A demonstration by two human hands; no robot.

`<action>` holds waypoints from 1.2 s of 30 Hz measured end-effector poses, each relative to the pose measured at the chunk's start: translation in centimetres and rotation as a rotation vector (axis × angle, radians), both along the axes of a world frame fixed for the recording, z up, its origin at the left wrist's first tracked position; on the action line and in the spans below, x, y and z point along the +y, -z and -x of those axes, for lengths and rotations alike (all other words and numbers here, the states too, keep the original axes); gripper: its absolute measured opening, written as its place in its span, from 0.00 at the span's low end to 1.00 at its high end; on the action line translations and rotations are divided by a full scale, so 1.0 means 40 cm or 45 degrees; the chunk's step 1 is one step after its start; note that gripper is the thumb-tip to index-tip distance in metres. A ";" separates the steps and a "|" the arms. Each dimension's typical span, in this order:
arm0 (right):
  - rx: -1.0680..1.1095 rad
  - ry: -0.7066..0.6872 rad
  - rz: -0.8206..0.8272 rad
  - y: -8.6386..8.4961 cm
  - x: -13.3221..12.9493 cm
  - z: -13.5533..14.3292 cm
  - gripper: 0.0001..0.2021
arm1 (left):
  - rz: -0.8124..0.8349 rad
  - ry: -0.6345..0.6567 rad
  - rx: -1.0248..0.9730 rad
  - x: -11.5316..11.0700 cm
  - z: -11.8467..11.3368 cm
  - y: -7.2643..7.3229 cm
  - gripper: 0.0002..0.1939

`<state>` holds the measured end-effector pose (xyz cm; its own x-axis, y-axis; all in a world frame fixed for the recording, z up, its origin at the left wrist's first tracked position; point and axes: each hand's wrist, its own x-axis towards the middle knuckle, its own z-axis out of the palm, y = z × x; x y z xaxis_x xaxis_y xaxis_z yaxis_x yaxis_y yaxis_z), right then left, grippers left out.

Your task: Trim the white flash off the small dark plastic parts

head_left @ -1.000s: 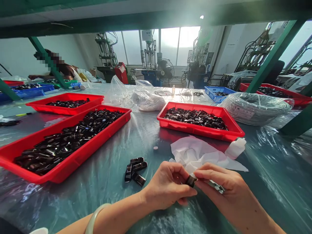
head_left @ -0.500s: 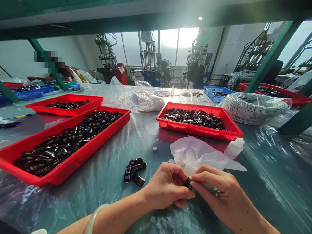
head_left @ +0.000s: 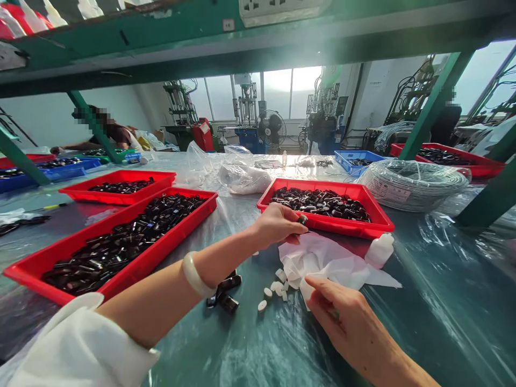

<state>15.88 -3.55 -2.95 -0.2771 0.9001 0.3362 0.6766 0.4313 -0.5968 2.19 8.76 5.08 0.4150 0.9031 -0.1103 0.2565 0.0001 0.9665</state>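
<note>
My left hand is stretched out, pinching a small glossy black part at the near rim of the right red tray. That tray holds many similar black pieces. My right hand hovers over the near edge of a crumpled white tissue; its index finger points left, its fingers are loosely apart, and no object shows in it. Several small white oval pads lie left of it. Behind my left forearm a few black parts are partly hidden.
A long red tray full of black parts stands at left, another red tray behind it. A white bottle sits beside the tissue. Farther right lies a plastic-wrapped cable coil. A green shelf beam spans overhead. A person sits far left.
My hands have separated. The left has moved forward and up to the right tray with the black part; the right has drawn back slightly left. White pads are now uncovered. The view has tilted upward.
</note>
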 end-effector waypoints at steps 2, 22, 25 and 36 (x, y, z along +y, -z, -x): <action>-0.017 -0.016 0.004 0.003 0.003 -0.001 0.15 | -0.110 -0.063 -0.039 0.063 -0.028 -0.036 0.11; -0.075 -0.077 0.076 0.006 0.000 -0.003 0.14 | -0.211 0.091 0.971 -0.070 0.350 0.078 0.05; -0.072 -0.088 0.077 0.011 -0.001 -0.004 0.14 | -0.211 0.101 0.979 -0.075 0.345 0.088 0.05; 0.376 -0.047 0.233 -0.010 -0.007 0.003 0.12 | -0.168 0.445 0.552 -0.150 0.143 0.021 0.08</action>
